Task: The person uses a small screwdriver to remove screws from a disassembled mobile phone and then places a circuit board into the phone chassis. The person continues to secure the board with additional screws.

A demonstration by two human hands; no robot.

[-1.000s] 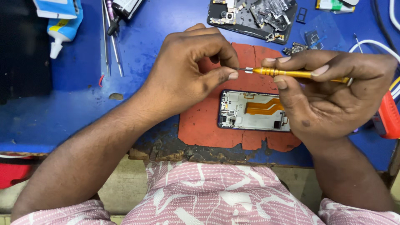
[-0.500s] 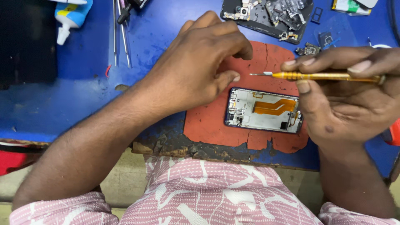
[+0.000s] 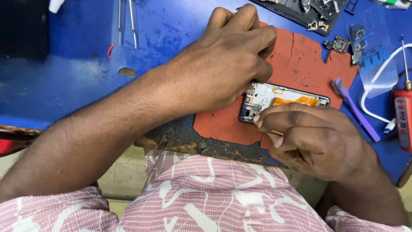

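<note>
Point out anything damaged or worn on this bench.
The red mat has a crack running down from its top edge, and its front edge is charred and crumbling below the opened phone. The blue bench cover has a worn hole left of the left hand.

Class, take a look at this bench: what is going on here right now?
A person in a pink patterned shirt works on an opened phone frame with an orange flex strip, lying on a worn red rubber mat on a blue bench. The left hand presses on the frame's left end. The right hand grips a thin yellow tool, mostly hidden, at its lower edge. A purple plastic pry tool lies unused nearby.
</note>
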